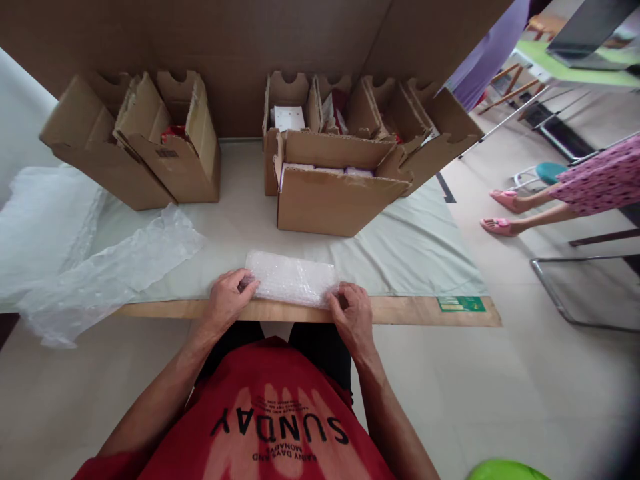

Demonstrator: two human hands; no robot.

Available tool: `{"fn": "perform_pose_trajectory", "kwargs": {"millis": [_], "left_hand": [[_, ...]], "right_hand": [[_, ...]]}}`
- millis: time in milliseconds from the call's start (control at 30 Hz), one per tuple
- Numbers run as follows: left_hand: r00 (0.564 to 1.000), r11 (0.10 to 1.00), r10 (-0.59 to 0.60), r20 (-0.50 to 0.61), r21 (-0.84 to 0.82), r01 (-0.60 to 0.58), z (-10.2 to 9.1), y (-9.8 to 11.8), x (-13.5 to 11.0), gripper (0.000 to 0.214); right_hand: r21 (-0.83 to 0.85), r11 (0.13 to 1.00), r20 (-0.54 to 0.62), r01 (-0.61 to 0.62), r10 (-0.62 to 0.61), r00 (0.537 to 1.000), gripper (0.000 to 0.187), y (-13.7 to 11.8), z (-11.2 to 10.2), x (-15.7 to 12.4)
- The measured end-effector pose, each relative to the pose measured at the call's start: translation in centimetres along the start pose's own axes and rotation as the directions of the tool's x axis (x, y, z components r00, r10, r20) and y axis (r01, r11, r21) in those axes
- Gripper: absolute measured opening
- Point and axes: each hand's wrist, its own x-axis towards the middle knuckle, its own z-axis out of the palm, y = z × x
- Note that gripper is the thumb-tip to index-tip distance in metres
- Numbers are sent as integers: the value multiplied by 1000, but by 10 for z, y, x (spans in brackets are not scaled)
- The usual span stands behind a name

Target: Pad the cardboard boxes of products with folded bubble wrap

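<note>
because the crumpled, clear plastic strip (115, 267) overhangs the pale cloth-covered wooden table (240, 220), a snag could drag it off. the left hand (231, 297), curled, pinches one end of the flat, rectangular bubble-wrapped packet (290, 279) near the front edge; the right hand (354, 312), half-closed, pinches the other; a slack hold could loosen it.

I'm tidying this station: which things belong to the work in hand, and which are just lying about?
Work in hand: bubble-wrap bundle, between left hand and right hand; probably also loose wrap, boxes.

Apparently unrelated: laptop, stool.
</note>
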Motion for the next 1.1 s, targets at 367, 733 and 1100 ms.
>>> {"fn": "perform_pose_trajectory", "kwargs": {"millis": [367,733,1100], "left_hand": [[942,932,278,-189,290,-217,0,17,-5,61],[904,810,348,249,405,-423,40,28,-4,52],[924,871,269,272,341,-354,29,20,-7,55]], "right_hand": [[-165,982,-114,89,-108,988,50,-6,-8,-5],[-111,901,406,420,-345,846,49,-27,35,22],[-193,933,345,304,-225,911,47,13,3,22]]}}
